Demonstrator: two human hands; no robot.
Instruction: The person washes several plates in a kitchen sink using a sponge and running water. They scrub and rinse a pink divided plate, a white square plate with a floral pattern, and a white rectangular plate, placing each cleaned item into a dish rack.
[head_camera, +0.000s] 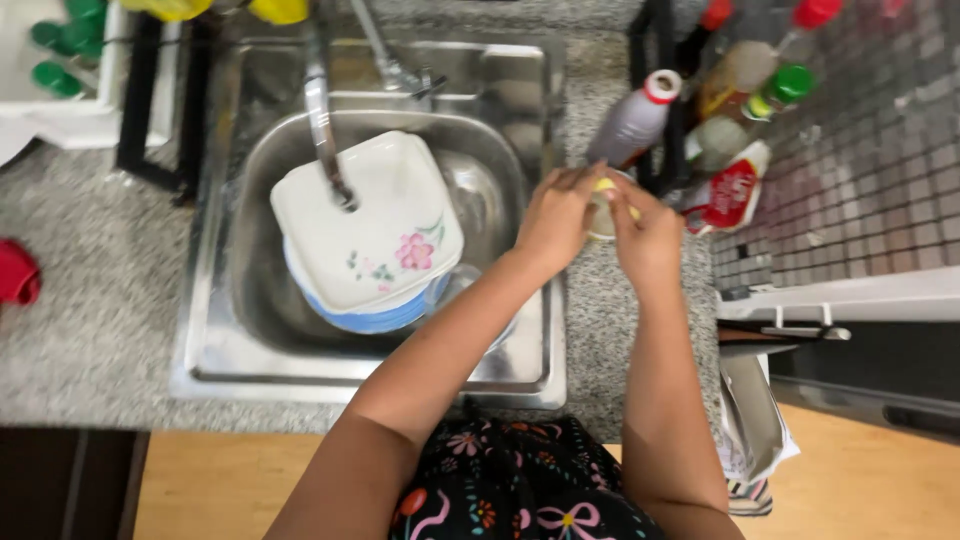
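A small yellowish container (603, 208) is clasped between the left hand (556, 218) and right hand (647, 238), fingers closed around it, on the speckled counter (100, 300). Bottles (700, 100) are crowded at 1 o'clock. At 9 o'clock, a flowered plate (370, 225) is stacked in the steel sink (230, 340) under the tap (322, 120).

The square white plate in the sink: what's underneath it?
Under the square floral plate a blue-rimmed dish shows at the near edge, inside a steel bowl in the sink. Anything else in the stack is covered.
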